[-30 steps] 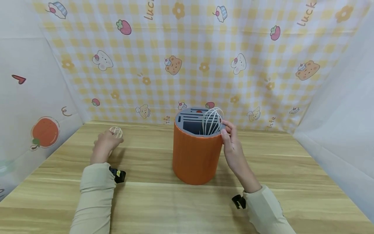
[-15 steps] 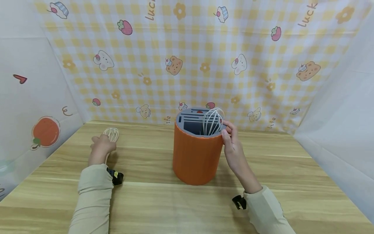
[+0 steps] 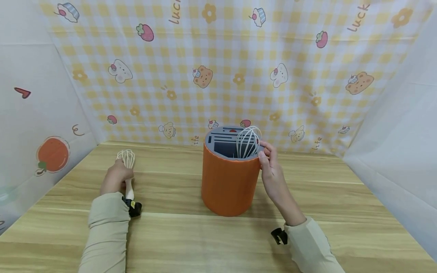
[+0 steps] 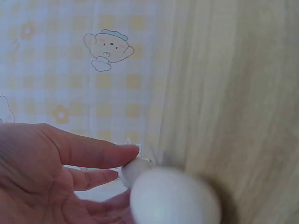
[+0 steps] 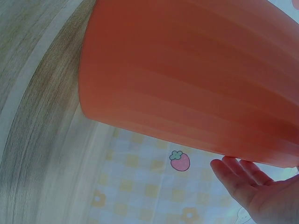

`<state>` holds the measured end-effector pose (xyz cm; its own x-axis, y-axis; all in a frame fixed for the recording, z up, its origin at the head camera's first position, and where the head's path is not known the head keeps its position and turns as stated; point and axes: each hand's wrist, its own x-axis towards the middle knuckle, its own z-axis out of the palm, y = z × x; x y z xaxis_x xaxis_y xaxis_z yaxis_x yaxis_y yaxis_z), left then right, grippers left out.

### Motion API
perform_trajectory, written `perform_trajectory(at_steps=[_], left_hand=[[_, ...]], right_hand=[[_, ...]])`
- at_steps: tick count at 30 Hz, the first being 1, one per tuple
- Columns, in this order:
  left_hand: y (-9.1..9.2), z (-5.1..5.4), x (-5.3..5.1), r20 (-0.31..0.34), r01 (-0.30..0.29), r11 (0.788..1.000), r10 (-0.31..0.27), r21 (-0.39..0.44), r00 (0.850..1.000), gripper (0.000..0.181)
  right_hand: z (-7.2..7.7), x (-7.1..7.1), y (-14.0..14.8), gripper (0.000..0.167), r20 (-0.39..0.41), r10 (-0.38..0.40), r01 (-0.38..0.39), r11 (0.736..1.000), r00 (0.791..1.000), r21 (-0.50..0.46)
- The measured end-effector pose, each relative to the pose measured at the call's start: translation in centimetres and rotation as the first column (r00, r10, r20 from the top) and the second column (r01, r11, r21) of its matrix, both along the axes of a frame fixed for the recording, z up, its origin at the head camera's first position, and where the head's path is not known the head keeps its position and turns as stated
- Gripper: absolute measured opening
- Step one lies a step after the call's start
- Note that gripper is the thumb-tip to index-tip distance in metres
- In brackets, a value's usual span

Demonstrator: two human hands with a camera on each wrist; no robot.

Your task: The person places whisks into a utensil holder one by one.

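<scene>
At the left of the table, in the head view, my left hand [image 3: 117,175] holds a small whisk [image 3: 129,189] with a white handle. Its wire loops [image 3: 127,157] point away toward the back wall. Up close in the left wrist view, thumb and fingers pinch the handle [image 4: 175,200], whose butt end faces the camera. An orange utensil holder [image 3: 227,185] with a grey slotted top stands upright at the centre. A second whisk [image 3: 248,142] sits in its large compartment, handle hidden inside. My right hand [image 3: 271,170] grips the holder's right side at the rim.
The wooden table [image 3: 191,242] runs back to a yellow checked cloth [image 3: 235,98] hung behind it. White cloth sides [image 3: 41,94] stand at left and right. A black wrist mount [image 3: 134,207] is on the left wrist, close to the whisk handle.
My left hand has drawn slightly left and toward me with the whisk, and more of the handle shows. My right hand and the orange holder have stayed in place.
</scene>
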<state>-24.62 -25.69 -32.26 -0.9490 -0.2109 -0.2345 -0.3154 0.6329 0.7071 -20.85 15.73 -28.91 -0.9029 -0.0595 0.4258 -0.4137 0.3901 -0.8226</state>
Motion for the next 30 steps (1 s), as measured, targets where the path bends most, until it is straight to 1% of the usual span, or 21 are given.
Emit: perform_trajectory(at_steps=[2,5,9,14,20,25,30], left_hand=[[0.0,0.0,0.1,-0.012,0.008,0.999,-0.008,0.047,1.0,0.066],[0.0,0.0,0.1,-0.018,0.009,0.997,-0.007,0.077,1.0,0.063],[0.0,0.0,0.0,-0.013,-0.001,0.998,0.002,0.068,1.0,0.062],[-0.1,-0.1,-0.2,-0.001,-0.02,0.997,0.021,0.079,1.0,0.067],[0.0,-0.2,-0.3,-0.006,-0.031,0.996,0.031,0.086,0.999,0.064],[0.1,-0.4,-0.6,-0.034,-0.036,0.987,0.042,0.154,0.999,0.074],[0.6,-0.4,-1.0,-0.061,-0.062,0.967,0.079,0.247,0.995,0.08]], right_hand=[[0.0,0.0,0.0,0.038,-0.001,-0.003,0.003,1.0,1.0,0.0],[0.0,-0.1,0.1,0.038,0.001,-0.004,0.004,1.0,1.0,-0.004],[0.0,-0.1,0.1,0.038,0.008,-0.002,0.002,1.0,1.0,-0.008],[0.0,0.0,0.0,0.038,0.005,0.007,-0.007,1.0,1.0,-0.011],[-0.1,-0.1,0.0,0.037,-0.003,0.021,-0.021,0.999,1.0,-0.026],[-0.1,-0.1,0.0,0.037,-0.018,0.018,-0.018,0.999,1.0,-0.029],[-0.1,-0.1,0.0,0.036,-0.019,0.021,-0.022,0.999,1.0,-0.03]])
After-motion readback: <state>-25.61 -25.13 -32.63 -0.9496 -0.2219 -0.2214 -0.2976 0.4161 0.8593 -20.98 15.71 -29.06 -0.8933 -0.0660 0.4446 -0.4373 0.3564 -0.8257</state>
